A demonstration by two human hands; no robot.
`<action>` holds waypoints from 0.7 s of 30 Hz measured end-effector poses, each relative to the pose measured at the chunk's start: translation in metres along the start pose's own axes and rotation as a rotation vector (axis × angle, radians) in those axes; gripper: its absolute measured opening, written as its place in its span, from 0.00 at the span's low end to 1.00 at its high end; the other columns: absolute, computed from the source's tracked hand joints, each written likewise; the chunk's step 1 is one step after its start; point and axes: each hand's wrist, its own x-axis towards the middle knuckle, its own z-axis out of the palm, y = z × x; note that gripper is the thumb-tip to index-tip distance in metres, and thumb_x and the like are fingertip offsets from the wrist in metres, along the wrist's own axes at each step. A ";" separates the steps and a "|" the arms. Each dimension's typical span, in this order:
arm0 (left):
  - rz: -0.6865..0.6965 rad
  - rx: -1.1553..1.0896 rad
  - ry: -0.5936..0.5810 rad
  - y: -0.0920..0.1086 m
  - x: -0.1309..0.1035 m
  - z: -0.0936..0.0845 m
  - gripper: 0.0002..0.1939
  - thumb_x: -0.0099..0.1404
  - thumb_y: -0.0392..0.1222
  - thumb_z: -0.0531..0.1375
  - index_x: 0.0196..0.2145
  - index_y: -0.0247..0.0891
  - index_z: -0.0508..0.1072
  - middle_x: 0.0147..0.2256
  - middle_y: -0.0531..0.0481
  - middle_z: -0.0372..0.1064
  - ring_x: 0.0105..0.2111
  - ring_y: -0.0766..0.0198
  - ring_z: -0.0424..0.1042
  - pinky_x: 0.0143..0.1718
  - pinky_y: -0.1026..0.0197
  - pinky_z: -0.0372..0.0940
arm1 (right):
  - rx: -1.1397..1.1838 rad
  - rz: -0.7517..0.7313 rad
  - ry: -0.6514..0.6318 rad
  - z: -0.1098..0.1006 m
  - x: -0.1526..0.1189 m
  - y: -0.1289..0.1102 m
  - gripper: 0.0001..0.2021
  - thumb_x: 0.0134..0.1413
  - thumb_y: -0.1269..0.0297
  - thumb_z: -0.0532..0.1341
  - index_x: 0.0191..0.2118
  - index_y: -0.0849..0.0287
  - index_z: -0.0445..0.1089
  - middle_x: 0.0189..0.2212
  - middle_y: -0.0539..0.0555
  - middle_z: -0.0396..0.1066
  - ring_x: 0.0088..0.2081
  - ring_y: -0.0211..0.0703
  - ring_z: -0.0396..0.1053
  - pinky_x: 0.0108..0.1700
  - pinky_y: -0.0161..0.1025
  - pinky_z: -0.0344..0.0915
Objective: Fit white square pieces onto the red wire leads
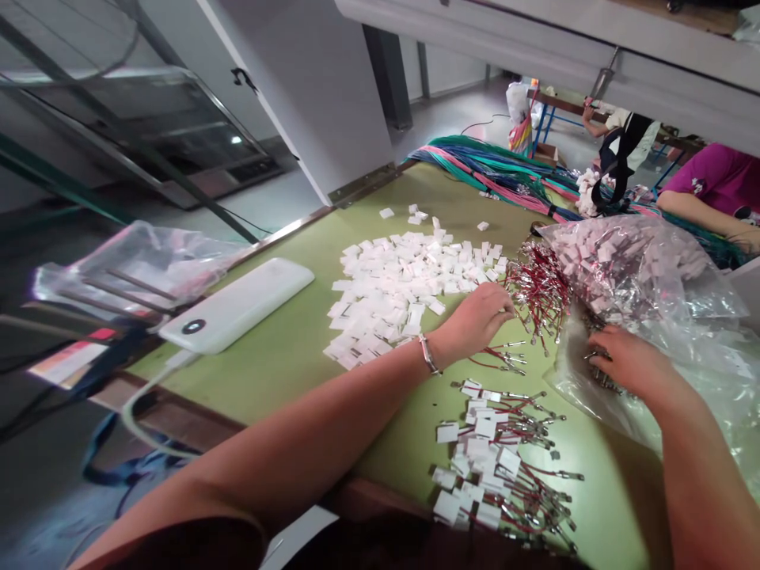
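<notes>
So the left hand [484, 313] is over the middle of the green table [285, 396], fingers curled in close together right at the edge of the bunch of red wires [539, 285]. Can't really tell if it's pinching one of them. There's a bracelet on that wrist. The right hand [623, 360] has its fingers bent over some small metal pieces [602, 376] at the clear plastic sheet [579, 380], but the view's murky there, so I can't say whether it's gripping any.

The big spread of loose white connectors [404, 285] is on the far side of the left forearm, and a bulging clear bag of pale pieces [629, 261] sits just beyond the right hand. Nearer the person, the wired connectors [484, 451] lie in a messy pile, white ends to the left, red leads and metal tips pointing right.
</notes>
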 end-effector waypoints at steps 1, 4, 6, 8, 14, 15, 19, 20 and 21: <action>0.011 -0.071 0.087 0.002 -0.001 -0.004 0.07 0.68 0.36 0.52 0.32 0.37 0.67 0.34 0.48 0.69 0.38 0.62 0.66 0.43 0.57 0.64 | -0.017 -0.002 -0.012 0.004 0.002 -0.001 0.06 0.55 0.67 0.58 0.37 0.57 0.72 0.37 0.55 0.70 0.36 0.42 0.69 0.35 0.36 0.58; -0.078 -0.241 0.232 0.008 -0.007 -0.015 0.04 0.67 0.36 0.52 0.34 0.38 0.65 0.33 0.50 0.70 0.34 0.66 0.68 0.37 0.61 0.65 | -0.037 -0.020 0.011 0.013 0.009 -0.006 0.09 0.58 0.66 0.55 0.36 0.58 0.72 0.36 0.56 0.70 0.35 0.42 0.68 0.36 0.36 0.58; -0.185 -0.302 0.252 0.012 -0.010 -0.021 0.03 0.66 0.36 0.52 0.34 0.38 0.64 0.29 0.52 0.68 0.30 0.68 0.67 0.32 0.64 0.64 | -0.051 -0.012 0.063 0.015 0.012 -0.010 0.10 0.60 0.66 0.52 0.36 0.59 0.71 0.37 0.58 0.70 0.35 0.42 0.69 0.37 0.37 0.58; -0.273 -0.345 0.228 0.016 -0.012 -0.025 0.03 0.66 0.37 0.52 0.33 0.38 0.64 0.26 0.54 0.65 0.26 0.69 0.64 0.28 0.65 0.62 | -0.045 0.057 0.133 0.013 0.012 -0.014 0.11 0.60 0.65 0.51 0.37 0.60 0.70 0.34 0.59 0.72 0.32 0.44 0.69 0.34 0.38 0.58; -0.392 -0.354 -0.027 0.024 -0.016 -0.016 0.11 0.67 0.41 0.50 0.32 0.36 0.70 0.24 0.54 0.65 0.24 0.71 0.62 0.26 0.67 0.60 | 0.395 0.029 0.346 0.008 0.006 -0.054 0.10 0.57 0.60 0.52 0.35 0.56 0.68 0.21 0.50 0.69 0.22 0.40 0.64 0.27 0.35 0.57; -0.385 -0.360 -0.074 0.026 -0.017 -0.013 0.12 0.66 0.42 0.51 0.31 0.36 0.71 0.25 0.53 0.67 0.25 0.71 0.63 0.27 0.67 0.61 | 0.490 -0.015 0.372 0.009 0.005 -0.063 0.10 0.57 0.59 0.53 0.34 0.56 0.68 0.21 0.49 0.69 0.22 0.39 0.64 0.27 0.35 0.58; -0.355 -0.380 -0.183 0.034 -0.022 -0.002 0.11 0.64 0.42 0.54 0.30 0.36 0.73 0.28 0.52 0.71 0.28 0.70 0.67 0.30 0.66 0.63 | 0.753 -0.070 0.450 0.017 0.005 -0.093 0.12 0.58 0.57 0.54 0.34 0.57 0.70 0.22 0.49 0.69 0.23 0.37 0.64 0.28 0.34 0.61; -0.352 -0.381 -0.197 0.035 -0.022 0.000 0.11 0.64 0.41 0.54 0.30 0.36 0.73 0.28 0.52 0.71 0.28 0.70 0.67 0.30 0.66 0.62 | 0.780 -0.076 0.456 0.019 0.005 -0.098 0.11 0.58 0.57 0.55 0.34 0.57 0.70 0.22 0.48 0.69 0.23 0.37 0.64 0.28 0.34 0.61; -0.353 -0.382 -0.209 0.036 -0.023 0.001 0.11 0.64 0.41 0.54 0.31 0.36 0.74 0.28 0.52 0.71 0.27 0.70 0.67 0.30 0.66 0.62 | 0.799 -0.082 0.453 0.020 0.005 -0.101 0.11 0.58 0.57 0.55 0.33 0.57 0.70 0.22 0.48 0.69 0.24 0.37 0.64 0.28 0.34 0.61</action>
